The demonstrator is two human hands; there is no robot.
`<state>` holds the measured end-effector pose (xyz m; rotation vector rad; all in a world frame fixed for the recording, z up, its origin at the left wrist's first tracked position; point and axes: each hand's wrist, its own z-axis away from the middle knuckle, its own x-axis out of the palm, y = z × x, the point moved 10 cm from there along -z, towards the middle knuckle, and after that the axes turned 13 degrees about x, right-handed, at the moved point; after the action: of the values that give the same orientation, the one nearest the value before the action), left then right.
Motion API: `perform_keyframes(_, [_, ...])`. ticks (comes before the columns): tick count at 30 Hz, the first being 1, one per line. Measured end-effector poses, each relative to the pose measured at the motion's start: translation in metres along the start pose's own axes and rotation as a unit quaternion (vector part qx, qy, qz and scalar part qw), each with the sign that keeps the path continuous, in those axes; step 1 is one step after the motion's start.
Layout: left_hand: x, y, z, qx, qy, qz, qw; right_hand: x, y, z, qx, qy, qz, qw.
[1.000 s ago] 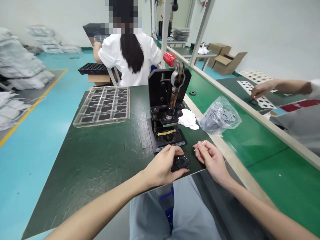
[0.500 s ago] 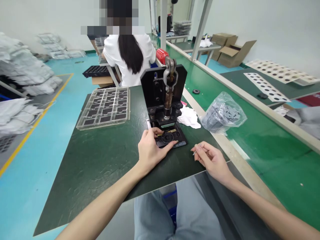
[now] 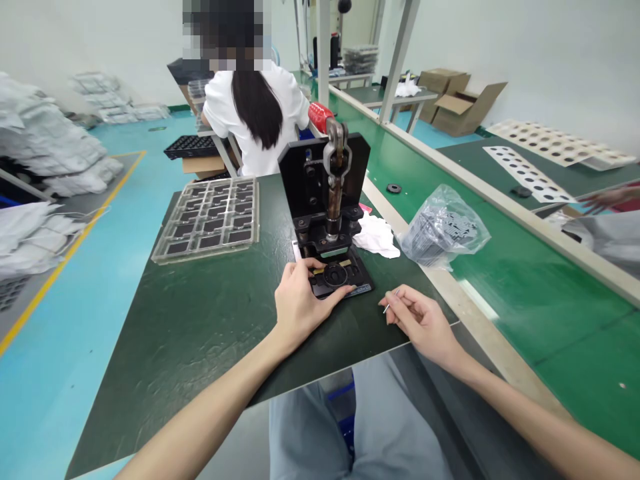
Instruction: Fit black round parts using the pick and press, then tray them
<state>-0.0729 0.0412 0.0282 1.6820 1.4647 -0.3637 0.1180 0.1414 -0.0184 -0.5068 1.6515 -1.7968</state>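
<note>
A black hand press (image 3: 325,193) with a red handle (image 3: 320,117) stands on the dark green table. On its base lies a round black part (image 3: 335,274). My left hand (image 3: 303,297) rests at the base's left and front, thumb and fingers spread apart around the round part's near left side. To the right of the base, my right hand (image 3: 417,317) is closed in a pinch on a thin metal pin (image 3: 391,303), above the table's front edge.
A clear compartment tray (image 3: 210,219) with black parts lies left of the press. Right of it are a white cloth (image 3: 376,235) and a plastic bag of grey parts (image 3: 445,228). A person in white (image 3: 257,113) sits beyond. Another person's hand (image 3: 613,198) shows at far right.
Another person's hand has come into view at the far right. The seated person has leaned slightly left. My hands have barely moved.
</note>
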Motion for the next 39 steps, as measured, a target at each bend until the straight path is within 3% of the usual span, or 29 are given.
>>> perform_keyframes(10, [-0.004, -0.003, -0.002, 0.032, 0.011, 0.013, 0.999, 0.001, 0.005, -0.004, 0.033, -0.009, -0.048, 0.998])
perform_keyframes(16, [-0.005, -0.009, -0.008, 0.060, 0.010, 0.022, 0.998, -0.004, -0.006, -0.006, -0.024, 0.010, -0.033, 0.999])
perform_keyframes(22, [-0.014, -0.021, -0.009, 0.048, 0.079, -0.007, 0.996, -0.004, -0.006, -0.005, -0.041, 0.005, -0.054, 0.998])
perform_keyframes(25, [-0.010, -0.022, -0.012, 0.048, 0.082, 0.043, 0.995, -0.003, -0.006, -0.006, -0.045, 0.001, -0.070, 0.996])
perform_keyframes(29, [0.003, -0.029, -0.015, 0.013, 0.039, 0.139, 0.989, -0.006, -0.016, -0.008, -0.043, -0.011, -0.104, 0.994])
perform_keyframes(31, [0.011, -0.035, -0.015, -0.020, 0.010, 0.158, 0.987, -0.011, -0.031, -0.011, -0.044, -0.014, -0.106, 0.993])
perform_keyframes(33, [0.016, -0.040, -0.015, -0.048, -0.013, 0.163, 0.985, -0.018, -0.064, -0.014, -0.088, -0.004, -0.070, 0.994])
perform_keyframes(37, [0.014, -0.041, -0.019, -0.055, -0.012, 0.166, 0.985, -0.028, -0.166, -0.023, -0.279, 0.076, 0.015, 0.957])
perform_keyframes(39, [0.012, -0.039, -0.022, -0.048, -0.006, 0.171, 0.984, -0.025, -0.207, -0.043, -0.322, 0.097, 0.031, 0.941])
